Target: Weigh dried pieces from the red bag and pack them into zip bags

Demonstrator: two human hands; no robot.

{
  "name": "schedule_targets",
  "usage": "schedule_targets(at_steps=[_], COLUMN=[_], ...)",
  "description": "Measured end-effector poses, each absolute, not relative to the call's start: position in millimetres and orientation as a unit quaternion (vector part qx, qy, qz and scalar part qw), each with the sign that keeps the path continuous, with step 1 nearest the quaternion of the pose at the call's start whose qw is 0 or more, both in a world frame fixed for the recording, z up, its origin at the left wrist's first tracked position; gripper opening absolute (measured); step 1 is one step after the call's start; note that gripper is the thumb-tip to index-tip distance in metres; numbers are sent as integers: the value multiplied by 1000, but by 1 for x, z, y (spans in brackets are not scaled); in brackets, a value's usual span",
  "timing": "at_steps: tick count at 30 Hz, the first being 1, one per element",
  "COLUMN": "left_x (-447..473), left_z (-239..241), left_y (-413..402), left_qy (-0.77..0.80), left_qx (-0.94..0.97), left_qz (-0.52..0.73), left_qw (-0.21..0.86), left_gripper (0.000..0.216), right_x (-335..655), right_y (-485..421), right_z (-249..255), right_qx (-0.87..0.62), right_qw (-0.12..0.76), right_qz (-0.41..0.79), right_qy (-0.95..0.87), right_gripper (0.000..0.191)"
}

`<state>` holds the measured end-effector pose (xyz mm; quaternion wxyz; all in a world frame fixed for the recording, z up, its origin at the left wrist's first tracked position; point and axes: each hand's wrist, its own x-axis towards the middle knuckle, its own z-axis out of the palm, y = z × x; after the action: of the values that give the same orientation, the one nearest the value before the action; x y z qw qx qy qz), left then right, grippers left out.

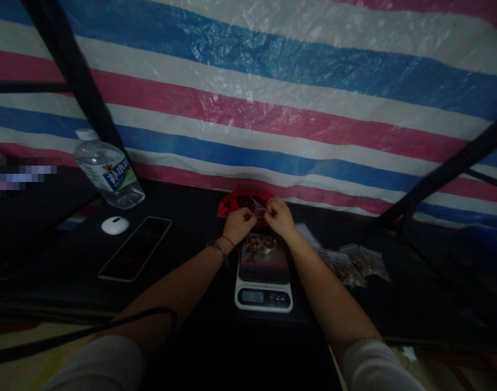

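Observation:
My left hand (239, 223) and my right hand (280, 217) face each other over the back end of a white kitchen scale (264, 301). Both are closed, fingertips pinching the edges of what looks like a small clear plastic bag (259, 209) between them. Behind them lies an open red bag (227, 205) with dark contents. On the scale's dark plate rest small brown dried pieces (253, 247), and beside them a small round cup (269, 244) holds more. Digits show on its display, too blurred to read surely.
Filled clear zip bags (345, 268) lie right of my right forearm. At left are a phone (136, 250), a white rounded case (115, 225) and a clear plastic bottle (108, 171). Black metal bars (75, 76) stand before a striped sheet (272, 108). A dark strap crosses my left arm.

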<state>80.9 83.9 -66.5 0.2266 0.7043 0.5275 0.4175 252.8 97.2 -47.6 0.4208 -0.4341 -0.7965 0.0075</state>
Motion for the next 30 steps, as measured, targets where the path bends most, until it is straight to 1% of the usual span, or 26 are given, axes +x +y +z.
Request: schedule_targets(at_steps=[3,6,11,14,17,18,20,22,24,27,30], left_x=[81,82,88,86,78,74,67,62,58,58,61], left_z=[-67,-68,-68,-65,-60,-58,-56,-54,-53,-51,-48], left_y=[84,84,80,79,81,82,84,85,86,85,82], left_qy=[523,513,450,386,347,341,335,333,336,348,356], left_qx=[700,702,743,783,807,812,820,832,844,854,855], left_qz=[425,430,438,455,471,471,463,443,417,386,377], left_qw=[236,245,231,177,79,50,9,-11,-22,-32,-30], left_gripper=[16,16,16,18,19,22,36,52,63,73,77], right_x=[253,254,255,256,256,257,256,255,254,250,247], right_y=[96,94,95,97,97,97,97,97,97,98,98], right_z=[-48,-50,-53,-53,-50,-48,-46,-43,-41,-37,-32], right_qx=[-370,-364,-380,-403,-449,-460,-473,-483,-485,-443,-387], right_qw=[411,374,337,354,406,423,450,473,489,489,459], right_qz=[10,7,5,23,42,51,74,102,135,193,229], right_qy=[-833,-853,-862,-844,-795,-779,-754,-730,-712,-726,-767], right_gripper=[22,33,36,36,28,23,14,12,11,13,14])
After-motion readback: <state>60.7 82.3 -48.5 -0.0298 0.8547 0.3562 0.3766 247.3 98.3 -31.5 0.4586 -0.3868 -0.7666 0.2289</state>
